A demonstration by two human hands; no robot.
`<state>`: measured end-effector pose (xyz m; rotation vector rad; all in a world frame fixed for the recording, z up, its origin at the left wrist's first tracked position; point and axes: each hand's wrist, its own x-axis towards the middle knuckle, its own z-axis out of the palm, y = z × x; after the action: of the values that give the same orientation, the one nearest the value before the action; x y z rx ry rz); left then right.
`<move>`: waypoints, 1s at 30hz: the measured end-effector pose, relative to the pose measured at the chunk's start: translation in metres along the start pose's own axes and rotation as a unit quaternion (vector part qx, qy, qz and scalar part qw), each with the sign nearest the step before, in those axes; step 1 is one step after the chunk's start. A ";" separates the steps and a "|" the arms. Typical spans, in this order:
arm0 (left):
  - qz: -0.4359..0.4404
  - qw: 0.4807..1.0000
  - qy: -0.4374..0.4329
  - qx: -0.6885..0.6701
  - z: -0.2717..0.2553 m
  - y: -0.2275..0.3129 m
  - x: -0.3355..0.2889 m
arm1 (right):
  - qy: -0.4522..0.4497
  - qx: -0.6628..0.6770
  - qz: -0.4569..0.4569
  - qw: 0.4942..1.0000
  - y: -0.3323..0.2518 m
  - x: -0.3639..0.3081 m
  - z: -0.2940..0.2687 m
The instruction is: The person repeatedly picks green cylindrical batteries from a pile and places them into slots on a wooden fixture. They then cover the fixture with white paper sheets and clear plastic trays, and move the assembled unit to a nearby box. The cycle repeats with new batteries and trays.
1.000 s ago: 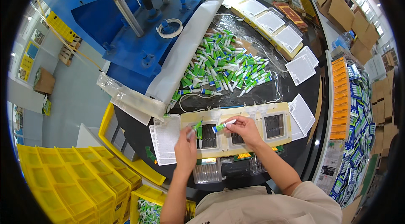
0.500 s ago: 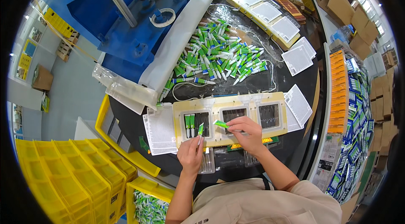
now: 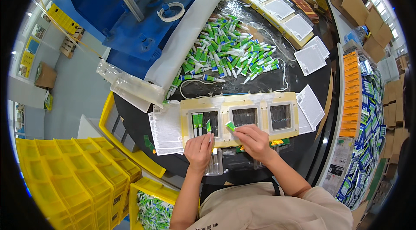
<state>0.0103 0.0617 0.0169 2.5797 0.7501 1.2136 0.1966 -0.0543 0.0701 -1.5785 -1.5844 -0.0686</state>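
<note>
My left hand (image 3: 199, 150) is closed on a small green-and-white tube (image 3: 208, 125), held upright over the left opening of a cream-yellow frame (image 3: 263, 119) with three windows. Two similar tubes (image 3: 197, 121) lie side by side in that opening, left of my fingers. Between the fingertips of my right hand (image 3: 255, 142) is another green tube (image 3: 230, 125), tilted, near the bar between the left and middle openings. The middle and right openings show dark, clear plastic and no tubes. Beyond the frame lies a large pile of green, white and blue tubes (image 3: 229, 52).
A blue press (image 3: 130, 35) stands at the far left. Printed white cards (image 3: 167, 130) flank the frame on both sides. Another card-filled frame (image 3: 277, 11) sits at the back right. Yellow crates (image 3: 65, 173) are at lower left; blue packages (image 3: 368, 130) fill the right side.
The left hand's tube now stands more upright in the left opening, with the fingers closer to the frame. My right hand has shifted slightly, still with its tube. The view has moved a little.
</note>
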 end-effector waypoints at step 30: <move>-0.086 0.983 -0.161 -0.035 -0.017 -0.031 -0.001 | -0.011 -0.109 0.168 0.980 0.096 0.089 0.075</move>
<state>-0.0145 0.0873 0.0161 2.5035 0.8207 0.7349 0.2540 0.0785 0.0267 -2.0045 -1.3408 -0.0426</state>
